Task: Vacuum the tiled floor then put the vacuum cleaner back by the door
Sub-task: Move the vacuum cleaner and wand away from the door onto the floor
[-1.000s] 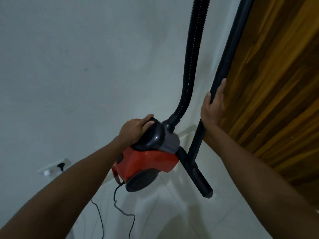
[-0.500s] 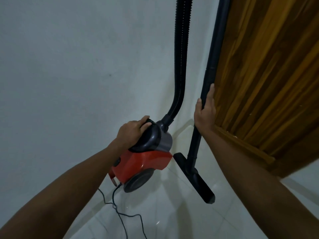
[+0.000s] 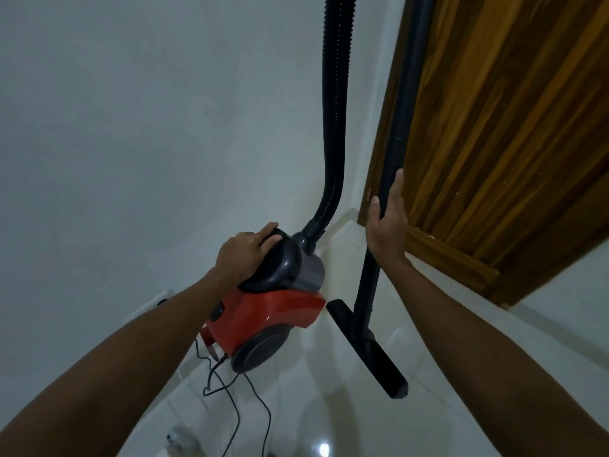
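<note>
Basically parking the vacuum cleaner [image 3: 263, 311] by the door [image 3: 494, 143].
Left hand [image 3: 245, 255] is gripping its handle, right hand [image 3: 385, 225] is wrapping the wand [image 3: 400, 133], keeping it upright.

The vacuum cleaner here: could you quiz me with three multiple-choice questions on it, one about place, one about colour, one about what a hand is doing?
1. The black wand stands against:
A. a wooden door
B. a window
C. a sofa

2. The vacuum cleaner's lower shell is:
A. blue
B. red
C. yellow

3. The right hand:
A. hangs idle
B. lies flat on the floor
C. has a grip on the wand

Answers: 1 A, the wand runs along the wooden door. 2 B, red below the grey top, where the left hand rests. 3 C, fingers and thumb wrap the tube.
</note>
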